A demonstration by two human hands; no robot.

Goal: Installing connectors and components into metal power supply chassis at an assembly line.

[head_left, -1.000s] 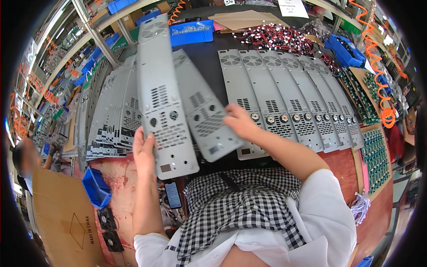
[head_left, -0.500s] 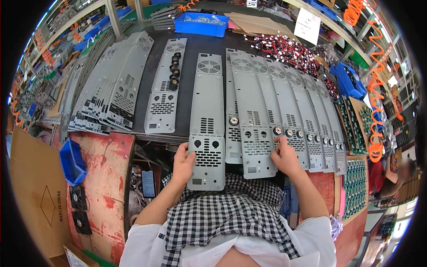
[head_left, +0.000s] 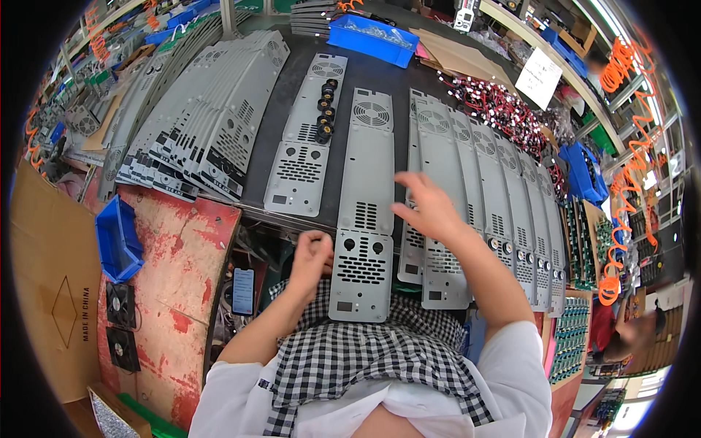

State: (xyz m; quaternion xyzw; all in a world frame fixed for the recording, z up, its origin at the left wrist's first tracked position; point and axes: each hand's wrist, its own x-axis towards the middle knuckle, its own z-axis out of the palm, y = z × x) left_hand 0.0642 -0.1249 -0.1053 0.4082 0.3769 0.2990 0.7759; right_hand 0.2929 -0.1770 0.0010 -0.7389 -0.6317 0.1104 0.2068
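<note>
A long grey metal panel (head_left: 369, 182), with a round fan grille at its far end and rows of slots nearer me, lies lengthwise in front of me, its near end past the table edge. By its left edge is my left hand (head_left: 310, 263), fingers curled together; whether anything is between them is hidden. My right hand (head_left: 431, 208) hovers just right of the panel with fingers apart and nothing in it. Beneath that arm lies a row of similar overlapping panels (head_left: 478, 168), several fitted with round brass-and-black connectors (head_left: 507, 248).
Left of centre, another panel (head_left: 298, 171) carries several black round connectors (head_left: 326, 109). Stacked panels (head_left: 226, 109) stand farther left. A blue bin (head_left: 371, 40) and bundled red-black wires (head_left: 496, 109) lie at the back; a phone (head_left: 243, 290) sits below the table edge.
My right hand has left the panel row and moved up and left, its fingers opening. My left hand has come off the centre panel's edge and curled. The view has shifted.
</note>
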